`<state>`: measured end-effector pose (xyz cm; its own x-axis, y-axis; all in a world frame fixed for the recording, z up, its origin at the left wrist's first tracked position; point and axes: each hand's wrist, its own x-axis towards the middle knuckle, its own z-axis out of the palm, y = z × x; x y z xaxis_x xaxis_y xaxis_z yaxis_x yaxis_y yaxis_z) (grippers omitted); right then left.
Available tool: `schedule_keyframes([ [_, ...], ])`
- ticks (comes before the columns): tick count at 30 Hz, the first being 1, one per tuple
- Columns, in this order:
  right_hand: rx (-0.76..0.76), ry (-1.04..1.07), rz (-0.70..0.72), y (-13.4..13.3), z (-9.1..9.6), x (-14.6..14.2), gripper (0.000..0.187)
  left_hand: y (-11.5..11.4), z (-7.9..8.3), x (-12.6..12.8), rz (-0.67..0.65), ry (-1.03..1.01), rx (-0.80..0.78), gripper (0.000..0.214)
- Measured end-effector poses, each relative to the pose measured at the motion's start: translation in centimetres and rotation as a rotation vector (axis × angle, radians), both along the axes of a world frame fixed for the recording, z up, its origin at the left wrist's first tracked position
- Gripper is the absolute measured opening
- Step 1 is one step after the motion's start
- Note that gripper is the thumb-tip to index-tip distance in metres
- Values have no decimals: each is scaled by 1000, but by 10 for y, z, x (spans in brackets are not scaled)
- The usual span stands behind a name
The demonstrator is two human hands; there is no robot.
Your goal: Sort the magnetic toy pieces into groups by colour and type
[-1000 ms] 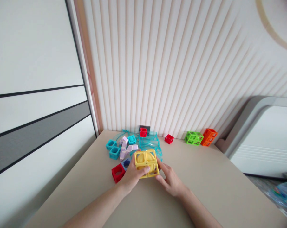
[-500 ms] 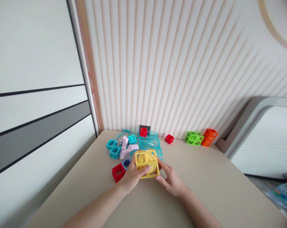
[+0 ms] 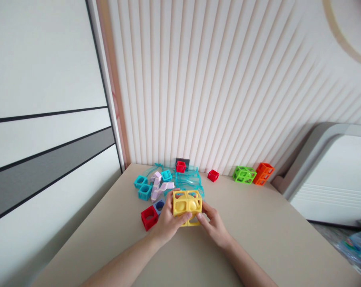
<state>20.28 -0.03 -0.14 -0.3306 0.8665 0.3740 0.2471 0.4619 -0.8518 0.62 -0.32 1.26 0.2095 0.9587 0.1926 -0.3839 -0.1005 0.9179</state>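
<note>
I see both hands gripping a yellow block cluster (image 3: 187,206) over the beige table (image 3: 258,239): my left hand (image 3: 167,222) wraps its near left side, my right hand (image 3: 214,226) presses its right edge. A red cube (image 3: 149,217) sits just left, teal cubes (image 3: 144,191) and lilac pieces (image 3: 158,186) behind; green frames (image 3: 244,174) and orange frames (image 3: 264,173) stand against the wall.

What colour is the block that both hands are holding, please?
Yellow; the block shows best in the head view.

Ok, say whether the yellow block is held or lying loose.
Held: left hand and right hand clasp the yellow block from both sides.
</note>
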Motion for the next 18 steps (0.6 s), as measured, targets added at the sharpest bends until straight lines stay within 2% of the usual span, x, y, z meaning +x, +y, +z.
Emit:
schedule_keyframes([
  [5, 16, -7, 17, 0, 0, 3, 46, 3, -7, -2, -14, 98, 65, 57],
  [9, 74, -44, 26, -2, -2, 8, 51, 3, -8, -7, -3, 171, 80, 49],
  [15, 197, -103, 4, -2, -11, 14, 56, -1, -6, -8, -60, 129, 138, 47],
  [18, 248, -125, -36, -1, -14, 16, 56, -1, -7, -6, -98, 67, 182, 55],
])
